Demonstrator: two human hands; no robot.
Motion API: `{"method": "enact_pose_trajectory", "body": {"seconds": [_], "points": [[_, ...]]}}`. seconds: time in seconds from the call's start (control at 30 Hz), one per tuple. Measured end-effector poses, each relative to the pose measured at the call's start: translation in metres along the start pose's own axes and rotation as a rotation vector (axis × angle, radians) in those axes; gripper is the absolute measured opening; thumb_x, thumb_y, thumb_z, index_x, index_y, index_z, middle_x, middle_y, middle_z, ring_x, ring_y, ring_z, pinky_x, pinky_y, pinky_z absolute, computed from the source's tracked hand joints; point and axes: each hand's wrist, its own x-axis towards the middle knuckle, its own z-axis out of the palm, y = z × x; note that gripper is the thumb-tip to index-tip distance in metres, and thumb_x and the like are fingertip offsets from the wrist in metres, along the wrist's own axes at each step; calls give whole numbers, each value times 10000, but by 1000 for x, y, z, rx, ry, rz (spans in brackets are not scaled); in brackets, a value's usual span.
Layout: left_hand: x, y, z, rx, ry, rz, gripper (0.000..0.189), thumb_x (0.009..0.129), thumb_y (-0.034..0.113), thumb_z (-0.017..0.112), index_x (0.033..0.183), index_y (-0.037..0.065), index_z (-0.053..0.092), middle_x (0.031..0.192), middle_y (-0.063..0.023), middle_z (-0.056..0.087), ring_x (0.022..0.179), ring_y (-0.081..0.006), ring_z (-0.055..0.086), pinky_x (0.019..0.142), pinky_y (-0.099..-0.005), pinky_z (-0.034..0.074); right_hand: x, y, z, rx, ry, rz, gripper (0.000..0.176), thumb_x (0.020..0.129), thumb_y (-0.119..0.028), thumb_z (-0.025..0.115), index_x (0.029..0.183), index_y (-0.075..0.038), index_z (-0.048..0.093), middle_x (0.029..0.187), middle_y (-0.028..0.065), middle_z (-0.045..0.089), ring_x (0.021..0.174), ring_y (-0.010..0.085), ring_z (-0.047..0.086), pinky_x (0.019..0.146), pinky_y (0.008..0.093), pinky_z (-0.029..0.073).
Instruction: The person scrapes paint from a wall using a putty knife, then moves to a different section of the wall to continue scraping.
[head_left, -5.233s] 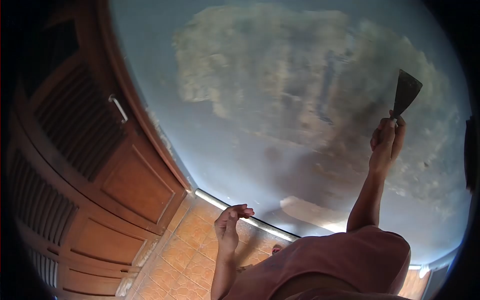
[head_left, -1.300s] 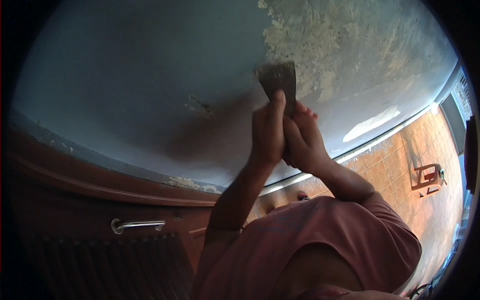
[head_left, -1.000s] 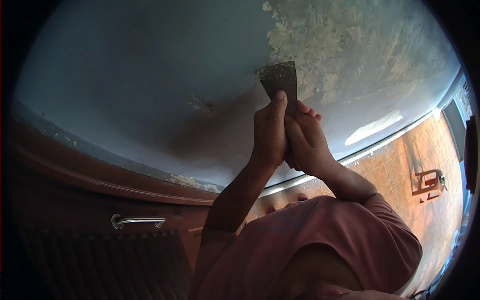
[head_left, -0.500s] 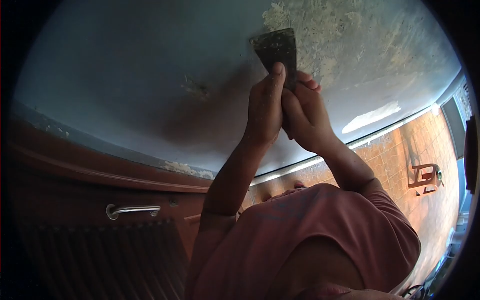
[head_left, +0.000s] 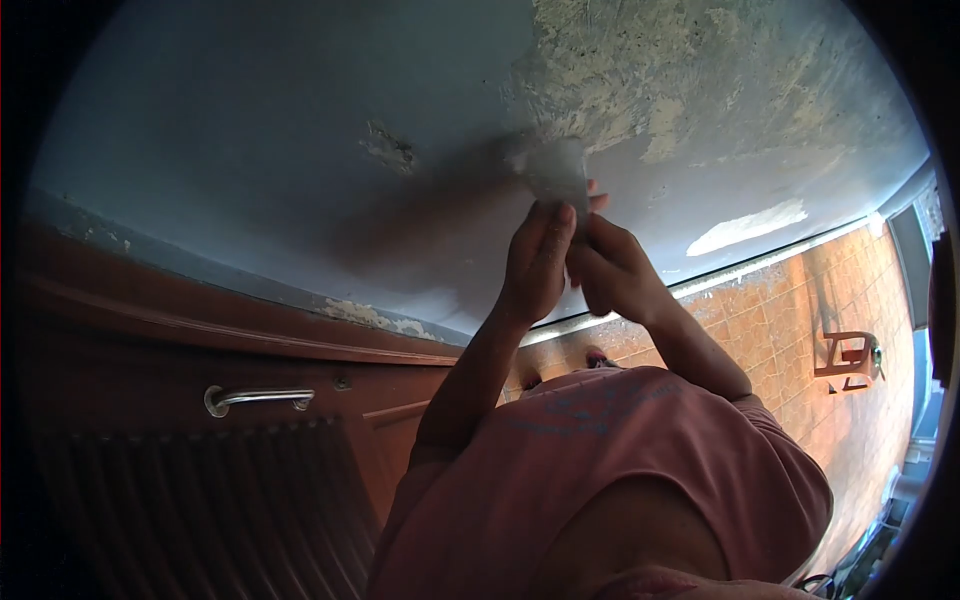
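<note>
Blue-grey painted wall (head_left: 250, 150), head view. The left hand (head_left: 537, 262) and right hand (head_left: 610, 272) are clasped together around the handle of the scraper (head_left: 552, 170). Its blurred blade lies against the lower-left edge of the bare patch (head_left: 640, 70). Half a second earlier the blade stood higher on that edge, so a scraping stroke is probably under way.
</note>
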Motion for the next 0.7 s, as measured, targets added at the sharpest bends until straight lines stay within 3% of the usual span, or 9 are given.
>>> {"method": "enact_pose_trajectory", "body": {"seconds": [0.03, 0.13, 0.17, 0.23, 0.33, 0.47, 0.57, 0.7], "points": [[1, -2, 4, -59, -28, 17, 439, 1001, 328, 347, 1200, -31, 502, 1145, -139, 573, 1093, -216, 552, 913, -317, 463, 2, 16, -5, 236, -129, -34, 144, 903, -140, 459, 912, -3, 501, 699, 49, 543, 586, 144, 565, 533, 293, 490], [2, -20, -3, -231, -110, -155, 506, 991, 406, 319, 1194, -15, 515, 1198, -166, 550, 1193, -271, 486, 982, -380, 409, 0, 22, -10, 400, -189, 9, 180, 916, -168, 441, 943, -2, 506, 683, 58, 537, 525, 148, 548, 465, 275, 476], [2, -26, -4, -335, -120, -182, 518, 988, 426, 313, 1173, -9, 526, 1193, -170, 551, 1208, -287, 476, 995, -397, 398, -3, 18, -5, 410, -122, 7, 199, 922, -173, 418, 987, -6, 505, 675, 51, 534, 471, 142, 522, 402, 264, 453], [6, -39, 7, -678, -91, -124, 523, 983, 450, 310, 1078, 5, 569, 1115, -165, 579, 1185, -312, 496, 997, -423, 397, -6, 9, -1, 331, -60, 70, 172, 933, -156, 406, 979, -23, 505, 666, 49, 531, 468, 130, 521, 395, 246, 421], [8, -46, 5, -696, -127, -104, 517, 979, 464, 320, 885, 27, 579, 950, -145, 604, 1058, -340, 577, 958, -461, 424, -5, 7, 13, 154, 81, 34, 187, 942, -156, 385, 965, -23, 515, 647, 40, 528, 459, 115, 503, 393, 238, 385], [12, -39, 5, -547, 84, -140, 515, 980, 459, 332, 775, 33, 538, 806, -132, 592, 871, -342, 638, 837, -451, 489, 14, 21, 12, -252, 115, -235, 254, 924, -158, 397, 919, 36, 561, 716, 119, 578, 641, 211, 597, 574, 332, 473], [15, -32, 10, -538, 131, -118, 520, 985, 441, 335, 768, 5, 519, 773, -148, 586, 803, -334, 655, 728, -414, 529, 15, 22, 15, -129, 146, -227, 258, 939, -159, 378, 861, 19, 547, 600, 40, 535, 455, 96, 494, 400, 243, 372], [11, -26, 13, -536, 162, -167, 514, 984, 432, 341, 767, 3, 522, 765, -151, 587, 790, -329, 654, 725, -411, 531, 5, 10, 17, -139, 152, -199, 265, 938, -156, 378, 834, 17, 550, 559, 29, 517, 441, 90, 496, 395, 242, 372]]}}
